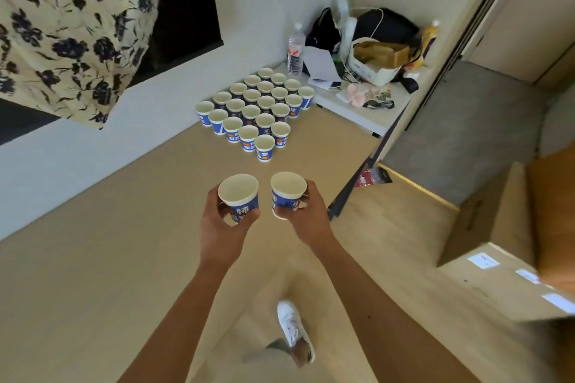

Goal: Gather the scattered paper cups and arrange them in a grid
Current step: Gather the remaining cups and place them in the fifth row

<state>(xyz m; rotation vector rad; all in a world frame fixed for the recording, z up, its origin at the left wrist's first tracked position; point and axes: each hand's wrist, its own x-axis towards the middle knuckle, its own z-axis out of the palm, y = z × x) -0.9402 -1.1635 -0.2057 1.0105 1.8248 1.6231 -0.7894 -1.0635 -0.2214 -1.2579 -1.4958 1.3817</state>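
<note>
Blue-and-white paper cups, one in each hand. The left hand [222, 221] has fingers and thumb curled round the wall of the left cup [239, 196]. The right hand [308, 214] grips the right cup [287, 191] low on its side, fingers wrapped behind. Both cups are upright, mouths up, apart from each other and held above the floor [124, 258].

The grid [258, 109] stands on the floor ahead, beside the wall [93, 165] and just short of a cluttered shelf [373, 121]. Its cups sit rim to rim in slanted rows.

Step, as judged: carrying two gathered cups to the grid. The right-hand edge looks ragged, with the nearer rows longer than the far ones.

Next move calls for stepping closer, crouching, and setting each cup into a gap on that edge, rim beside rim, without knocking the light neighbours.
</note>
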